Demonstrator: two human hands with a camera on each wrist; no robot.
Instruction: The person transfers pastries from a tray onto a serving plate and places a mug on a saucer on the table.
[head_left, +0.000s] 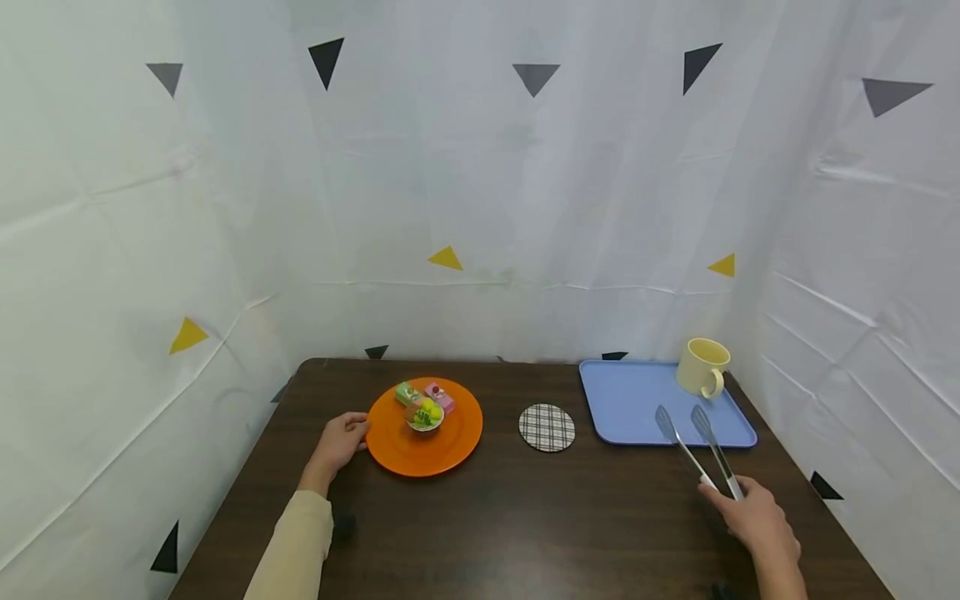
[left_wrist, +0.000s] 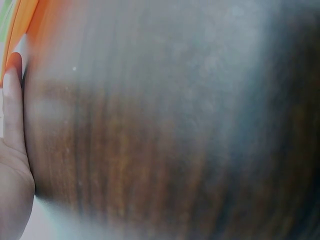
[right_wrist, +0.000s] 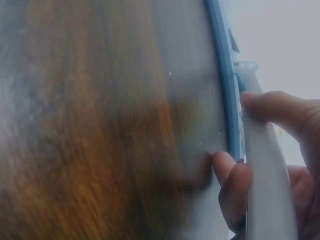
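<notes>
At the left of the table, my left hand [head_left: 341, 442] holds the left rim of a round orange plate [head_left: 405, 458]; in the left wrist view a finger [left_wrist: 14, 100] meets the plate's edge. On the plate sit a small bowl of toy food [head_left: 425, 415], a green block [head_left: 407, 393] and a pink block [head_left: 441, 397]. My right hand [head_left: 756, 517] grips metal tongs [head_left: 720, 458] by their white handles. The tong tips are spread apart over the near part of a blue tray [head_left: 622, 400]. Thumb and fingers wrap a handle [right_wrist: 270, 185] in the right wrist view.
A pale yellow mug [head_left: 701, 367] stands at the tray's back right corner. Between plate and tray lies a round checked coaster [head_left: 547, 427]. The dark wooden table [head_left: 510, 525] is bordered by white curtains [head_left: 525, 183] at the back and sides.
</notes>
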